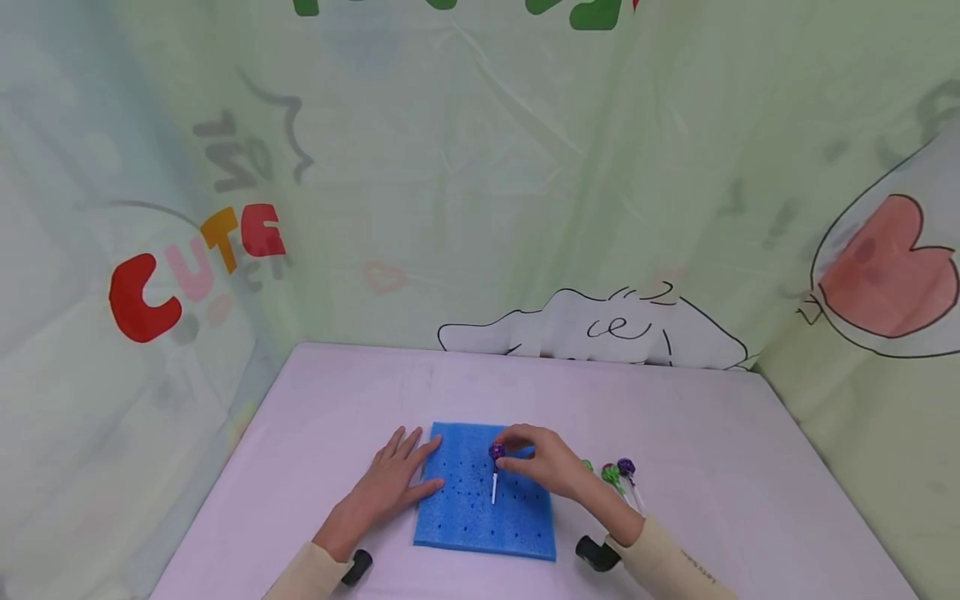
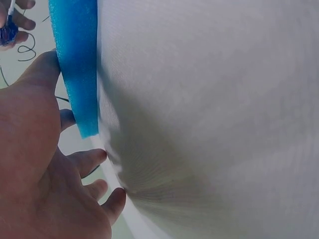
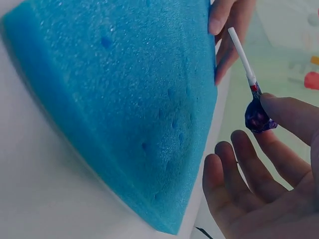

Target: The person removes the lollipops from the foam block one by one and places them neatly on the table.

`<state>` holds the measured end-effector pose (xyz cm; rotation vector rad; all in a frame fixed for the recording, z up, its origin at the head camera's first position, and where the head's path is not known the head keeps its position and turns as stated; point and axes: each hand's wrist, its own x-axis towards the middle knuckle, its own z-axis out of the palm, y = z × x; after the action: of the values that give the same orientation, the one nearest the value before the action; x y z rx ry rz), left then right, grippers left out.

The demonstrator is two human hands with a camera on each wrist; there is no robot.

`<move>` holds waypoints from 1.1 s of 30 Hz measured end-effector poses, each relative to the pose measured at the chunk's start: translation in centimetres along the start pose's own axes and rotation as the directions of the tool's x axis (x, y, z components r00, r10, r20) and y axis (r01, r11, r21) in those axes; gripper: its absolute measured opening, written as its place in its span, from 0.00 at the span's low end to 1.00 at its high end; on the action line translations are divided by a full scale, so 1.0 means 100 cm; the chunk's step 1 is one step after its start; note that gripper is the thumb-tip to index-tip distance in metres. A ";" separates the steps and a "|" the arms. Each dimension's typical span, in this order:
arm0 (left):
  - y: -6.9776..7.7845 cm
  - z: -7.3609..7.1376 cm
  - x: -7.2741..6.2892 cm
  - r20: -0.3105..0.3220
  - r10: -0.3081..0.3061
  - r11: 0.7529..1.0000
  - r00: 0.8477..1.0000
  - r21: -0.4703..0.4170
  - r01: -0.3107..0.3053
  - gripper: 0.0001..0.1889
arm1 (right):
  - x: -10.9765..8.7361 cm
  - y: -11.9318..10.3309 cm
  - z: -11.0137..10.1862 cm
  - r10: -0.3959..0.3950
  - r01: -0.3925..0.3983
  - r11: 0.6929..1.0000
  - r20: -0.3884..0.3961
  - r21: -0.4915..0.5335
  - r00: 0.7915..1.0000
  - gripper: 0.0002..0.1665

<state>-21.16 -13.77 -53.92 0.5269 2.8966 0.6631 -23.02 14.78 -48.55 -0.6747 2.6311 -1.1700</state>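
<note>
My right hand (image 1: pixel 547 460) pinches a purple-wrapped lollipop (image 3: pixel 259 115) by its candy end between thumb and index finger. Its white stick points down over a blue foam board (image 1: pixel 487 533) in the head view, apart from the board's surface in the right wrist view. Rows of small holes dot the foam. At the board's left edge lies my left hand (image 1: pixel 386 483), fingers spread and straight, thumb and index fingertip on the foam. In the left wrist view the other fingertips (image 2: pixel 117 199) of that hand touch the white cloth beside the board.
Right of the board, partly behind the right forearm, lie a green lollipop (image 1: pixel 611 474) and another purple lollipop (image 1: pixel 627 467), with a bit of green wrapper (image 1: pixel 587 464) beside them. A pale cloth covers the table (image 1: pixel 360 375). Printed curtains (image 1: pixel 487 208) rise behind and at both sides.
</note>
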 end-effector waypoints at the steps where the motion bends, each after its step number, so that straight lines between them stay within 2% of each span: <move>1: 0.000 0.000 0.000 -0.001 0.000 1.000 1.000 -0.001 0.000 0.39 | 0.000 0.002 0.000 0.006 -0.006 1.000 0.019 0.010 1.000 0.15; 5: 0.001 -0.001 -0.001 -0.004 0.002 1.000 1.000 -0.008 -0.002 0.39 | 0.002 0.005 -0.001 0.012 -0.014 0.999 0.064 0.038 0.998 0.15; 11: 0.001 -0.001 -0.001 -0.004 0.007 1.000 1.000 -0.011 -0.007 0.38 | 0.000 0.009 -0.005 -0.010 0.006 0.999 0.085 0.053 0.996 0.15; 20: 0.001 0.000 -0.001 -0.015 0.016 1.000 1.000 -0.014 -0.016 0.38 | -0.010 0.017 -0.017 -0.007 0.006 1.000 0.084 0.011 0.996 0.16; 33: -0.003 0.003 0.000 -0.010 0.012 1.000 1.000 -0.005 -0.012 0.38 | -0.031 0.033 -0.044 0.034 -0.037 0.999 0.087 0.030 0.996 0.20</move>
<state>-21.23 -13.90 -54.32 0.5419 2.9025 0.6766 -22.94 21.11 -48.09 -0.6546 2.5380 -1.1437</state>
